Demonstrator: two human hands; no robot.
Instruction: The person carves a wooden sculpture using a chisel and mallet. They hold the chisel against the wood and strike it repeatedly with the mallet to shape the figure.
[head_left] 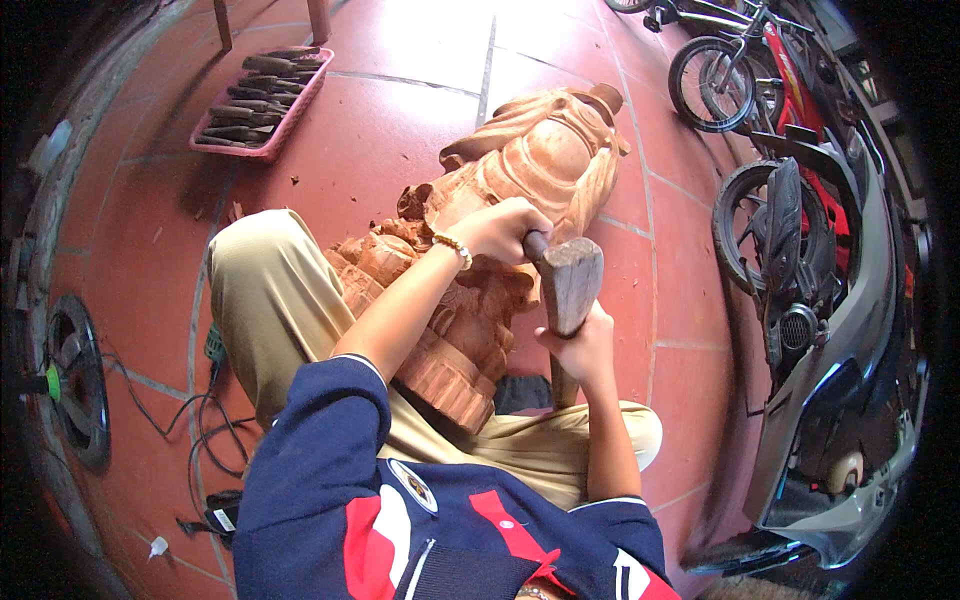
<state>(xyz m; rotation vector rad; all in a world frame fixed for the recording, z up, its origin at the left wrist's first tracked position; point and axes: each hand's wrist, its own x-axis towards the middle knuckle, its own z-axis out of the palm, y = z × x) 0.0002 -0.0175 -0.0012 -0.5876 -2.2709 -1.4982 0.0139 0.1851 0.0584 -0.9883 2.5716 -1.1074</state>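
A carved wooden statue (553,155) lies slantwise on the floor, its blocky base between my legs. My left hand (505,230) is closed round the handle of a chisel (536,244) over the middle of the carving; the chisel's blade is hidden. In my right hand (583,347) is a wooden mallet (573,283), gripped with its broad head up. The mallet head is right at the chisel's butt end; whether they touch I cannot tell. Wood chips lie on and around the carving.
At the far left stands a pink basket (245,150) of several dark-handled tools. Left of my knee run a black cable (205,420) and a wheel-like disc (78,380). A motorbike (800,320) and a bicycle (715,85) line the right side. The floor (690,400) is red tile.
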